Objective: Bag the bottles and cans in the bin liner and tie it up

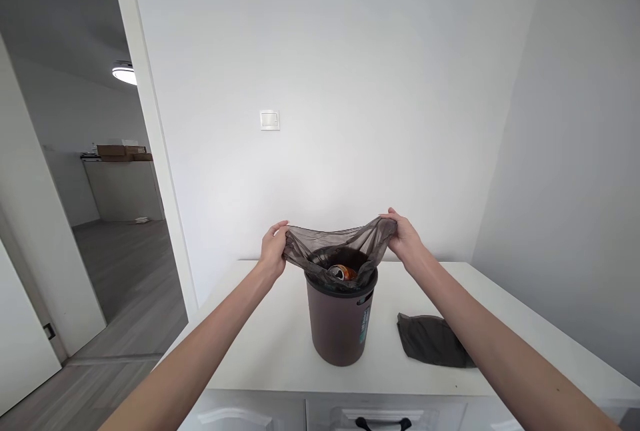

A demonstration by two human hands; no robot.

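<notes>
A dark brown trash bin stands upright on the white cabinet top. Its thin black bag is stretched upward and sideways above the rim. My left hand grips the bag's edge at the left, and my right hand grips it at the right, both a little above the bin. Inside the bag lies an orange can, its top end showing; whatever lies deeper is hidden. A folded black bag rests on the cabinet to the right of the bin, partly covered by my right forearm.
The white cabinet top meets the wall behind, where a light switch is mounted. A black drawer handle shows below its front edge. Through the doorway at left, boxes sit on a counter.
</notes>
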